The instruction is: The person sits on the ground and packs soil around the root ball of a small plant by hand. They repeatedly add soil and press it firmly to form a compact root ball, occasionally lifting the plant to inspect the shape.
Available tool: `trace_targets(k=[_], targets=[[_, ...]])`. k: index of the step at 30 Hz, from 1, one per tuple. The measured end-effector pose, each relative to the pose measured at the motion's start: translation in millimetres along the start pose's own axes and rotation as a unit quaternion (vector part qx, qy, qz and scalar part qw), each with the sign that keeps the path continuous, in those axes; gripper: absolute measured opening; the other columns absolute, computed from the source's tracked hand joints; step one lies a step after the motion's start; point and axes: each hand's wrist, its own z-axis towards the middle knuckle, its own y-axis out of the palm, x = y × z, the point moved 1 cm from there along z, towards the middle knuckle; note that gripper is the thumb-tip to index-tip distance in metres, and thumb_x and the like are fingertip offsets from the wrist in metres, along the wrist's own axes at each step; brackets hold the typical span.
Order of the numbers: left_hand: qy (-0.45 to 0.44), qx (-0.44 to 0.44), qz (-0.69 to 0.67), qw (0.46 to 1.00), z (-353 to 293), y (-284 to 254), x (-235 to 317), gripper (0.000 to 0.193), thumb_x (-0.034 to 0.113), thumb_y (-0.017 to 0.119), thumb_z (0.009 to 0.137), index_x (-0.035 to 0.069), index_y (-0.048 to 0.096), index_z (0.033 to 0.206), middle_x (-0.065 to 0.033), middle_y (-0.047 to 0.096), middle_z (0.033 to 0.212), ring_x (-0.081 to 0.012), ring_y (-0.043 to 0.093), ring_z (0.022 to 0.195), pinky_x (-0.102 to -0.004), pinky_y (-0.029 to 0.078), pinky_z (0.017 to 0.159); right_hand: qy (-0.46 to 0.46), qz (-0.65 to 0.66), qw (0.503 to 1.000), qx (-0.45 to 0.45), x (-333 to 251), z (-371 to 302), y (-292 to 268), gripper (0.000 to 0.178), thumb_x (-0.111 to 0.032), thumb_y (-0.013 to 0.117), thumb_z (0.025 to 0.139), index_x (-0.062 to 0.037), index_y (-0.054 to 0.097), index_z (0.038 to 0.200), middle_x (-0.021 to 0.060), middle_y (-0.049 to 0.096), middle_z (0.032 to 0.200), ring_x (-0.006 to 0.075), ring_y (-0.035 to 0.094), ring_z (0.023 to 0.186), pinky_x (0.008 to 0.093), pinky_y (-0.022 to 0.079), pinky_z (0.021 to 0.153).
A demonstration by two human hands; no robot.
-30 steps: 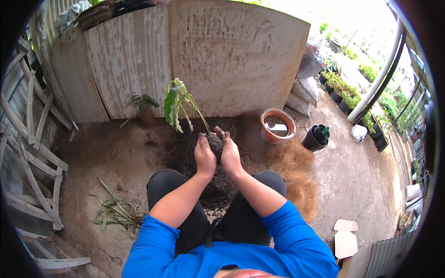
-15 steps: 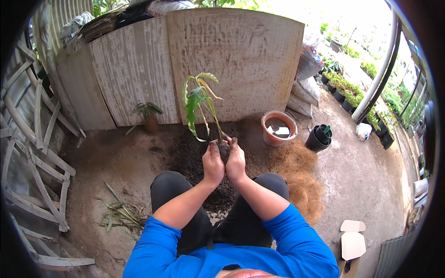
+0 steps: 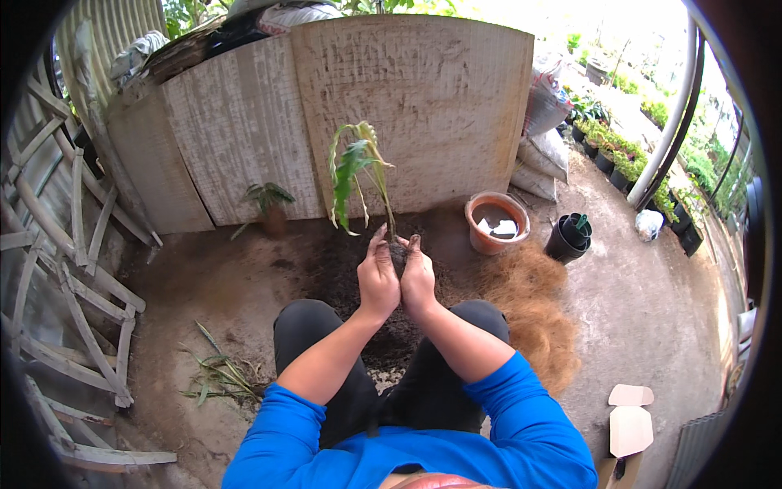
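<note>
1. Between the left hand (image 3: pixel 380 279) and the right hand (image 3: pixel 419 281), over dark soil (image 3: pixel 326 270) and just beyond the knees (image 3: pixel 306 323), a leafy plant (image 3: pixel 352 163) is held by its root ball (image 3: pixel 398 258), its top leaning to the left

2. The fingers (image 3: pixel 378 240) of both hands are curled inward from opposite sides, with the ball cupped closely between the palms; how far it is wrapped underneath is hidden

3. Little weight is to be expected, most of it probably carried low in the ball, while some sideways pull may be given by the drooping leaves

4. The ball is judged compact but crumbly: if squeezed hard, it could be broken; a gritty rather than slippery hold is likely

5. The stems are slender and probably bent easily, and the limp, curled leaves could be torn; hold is best taken at the ball, with support given from below

6. Snagging could be caused at the rim of the terracotta pot (image 3: pixel 492 244), in which white pieces (image 3: pixel 503 229) are seen; beside it black pots (image 3: pixel 568 241) are stood, and the far side is bounded by a panel (image 3: pixel 417 106)

7. Near the right knee fibre (image 3: pixel 533 318) is heaped, with broader floor (image 3: pixel 643 318) beyond; leftward, cut leaves (image 3: pixel 226 375) and wooden slats (image 3: pixel 85 359) are kept well apart from the hands
</note>
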Motion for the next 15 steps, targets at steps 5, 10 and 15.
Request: trace_targets(k=[5,10,15], targets=[[0.047,-0.011,0.007,0.999,0.4,1.3,7.5,0.047,0.034,0.032,0.094,0.000,0.037,0.126,-0.0209,0.060,0.098,-0.0278,0.060,0.092,-0.0326,0.045,0.077,-0.035,0.067,0.997,-0.021,2.5,0.9,0.7,0.053,-0.043,0.030,0.093,0.0027,0.054,0.106,0.0098,0.058,0.101,0.0135,0.053,0.091,0.0275,0.041,0.084],[-0.082,-0.110,0.050,0.989,4.9,-2.4,15.7,0.066,0.046,0.030,0.091,-0.002,0.015,0.134,-0.0245,0.053,0.110,-0.0339,0.054,0.102,-0.0353,0.042,0.085,0.080,0.173,0.982,-0.011,-2.2,-1.0,-2.0,0.052,-0.046,0.034,0.091,-0.0002,0.054,0.107,0.0127,0.056,0.105,0.0200,0.053,0.096,0.0328,0.039,0.088],[-0.103,-0.124,0.082,0.984,9.7,1.1,10.8,0.082,0.060,0.024,0.086,-0.001,0.002,0.136,-0.0267,0.043,0.122,-0.0354,0.046,0.110,-0.0382,0.033,0.094,0.144,0.276,0.948,-0.067,15.1,12.5,-7.7,0.052,-0.047,0.037,0.089,-0.0025,0.051,0.111,0.0108,0.055,0.104,0.0210,0.052,0.095,0.0344,0.039,0.086]])
